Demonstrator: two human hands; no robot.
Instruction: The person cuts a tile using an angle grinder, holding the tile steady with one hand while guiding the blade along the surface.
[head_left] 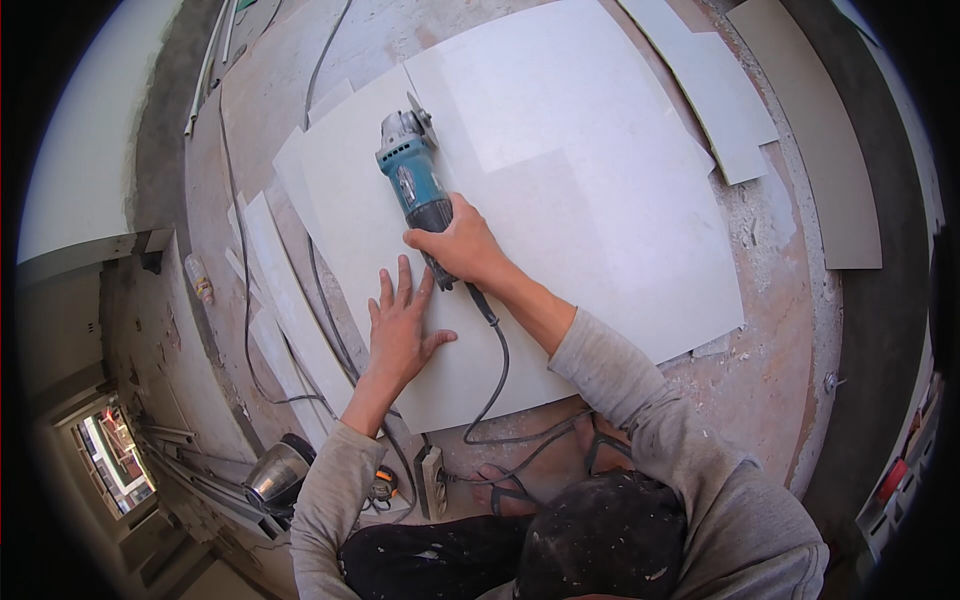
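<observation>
My right hand (462, 240) is wrapped round the black rear body of a teal angle grinder (414, 182). The grinder's metal head and disc point away from me, over a thin dark line across a large white tile (620, 230). Whether the disc touches the tile, I cannot tell. Just left of the grinder's tail, my left hand (400, 325) lies flat on the tile with its fingers spread. A dark power cord (503, 350) runs from the grinder's rear, over the tile's near edge, toward a socket block (432, 482) by my feet.
Narrow cut tile strips (285, 270) lie to the left among loose cables. More tile pieces (715, 90) rest at the far right. Near my left forearm are a tape measure (383, 484) and a dark, clear-fronted object (281, 473). A plastic bottle (199, 279) stands farther left.
</observation>
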